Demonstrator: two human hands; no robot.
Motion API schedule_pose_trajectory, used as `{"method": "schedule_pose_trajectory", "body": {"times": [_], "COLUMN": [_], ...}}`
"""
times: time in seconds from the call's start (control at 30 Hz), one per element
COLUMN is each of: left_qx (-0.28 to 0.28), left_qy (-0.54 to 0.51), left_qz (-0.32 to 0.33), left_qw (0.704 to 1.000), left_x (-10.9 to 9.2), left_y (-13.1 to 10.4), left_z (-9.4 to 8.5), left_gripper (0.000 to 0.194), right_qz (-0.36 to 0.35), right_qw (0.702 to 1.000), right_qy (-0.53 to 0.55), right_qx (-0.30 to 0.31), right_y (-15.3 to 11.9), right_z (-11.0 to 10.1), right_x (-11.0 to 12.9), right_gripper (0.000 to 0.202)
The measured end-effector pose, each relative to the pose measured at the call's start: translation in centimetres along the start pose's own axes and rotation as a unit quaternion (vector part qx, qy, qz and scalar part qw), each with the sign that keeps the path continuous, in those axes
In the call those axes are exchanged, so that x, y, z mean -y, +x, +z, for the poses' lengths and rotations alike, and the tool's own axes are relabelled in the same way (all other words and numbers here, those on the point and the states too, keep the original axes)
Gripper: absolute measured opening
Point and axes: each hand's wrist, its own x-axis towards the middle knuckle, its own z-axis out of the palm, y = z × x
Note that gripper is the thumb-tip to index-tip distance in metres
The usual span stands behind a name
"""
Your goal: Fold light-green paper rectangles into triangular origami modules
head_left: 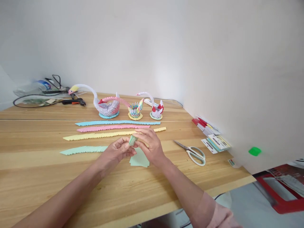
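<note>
A small folded piece of light green paper (133,139) is pinched between my two hands, above the table. My left hand (120,148) grips its lower left side, with thumb and fingers pressed together. On its right, my right hand (150,145) has thumb and fingers closed on the same piece. Beneath my hands lies light green square paper (139,159), partly covered by them. A row of folded light green pieces (83,150) stretches left from my left hand. Behind it run a yellow row (92,135), a pink row (111,128) and a blue row (118,122).
White-handled scissors (193,153) lie right of my hands. Paper packs (216,143) rest by the right wall. Behind the rows stand a large paper swan (108,108), a multicoloured one (135,110) and a smaller swan (156,110). A glue gun (74,101) and plastic bottle (33,88) are back left.
</note>
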Motion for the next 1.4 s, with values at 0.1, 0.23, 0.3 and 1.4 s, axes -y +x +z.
{"method": "schedule_pose_trajectory", "body": {"times": [0.1,0.23,0.3,1.4], "left_qx": [-0.017,-0.031,-0.031,-0.035], "left_qy": [-0.007,-0.026,-0.028,0.008], "left_qz": [0.006,0.011,0.014,0.028], "left_qw": [1.0,0.999,0.999,0.999], "left_x": [0.2,0.2,0.2,-0.5], "left_y": [0.0,0.1,0.2,0.2], "left_z": [-0.1,-0.3,-0.3,-0.3], "left_gripper": [0.022,0.024,0.025,0.015], "right_qz": [-0.011,-0.017,-0.017,-0.101], "right_qw": [1.0,1.0,0.999,0.991], "right_qy": [-0.018,-0.02,-0.023,-0.067], "right_qx": [-0.005,-0.017,-0.027,0.06], "right_y": [-0.1,-0.1,-0.1,-0.5], "right_z": [0.1,0.1,0.0,0.0], "right_x": [0.0,0.2,0.2,-0.9], "right_gripper": [0.021,0.019,0.022,0.017]}}
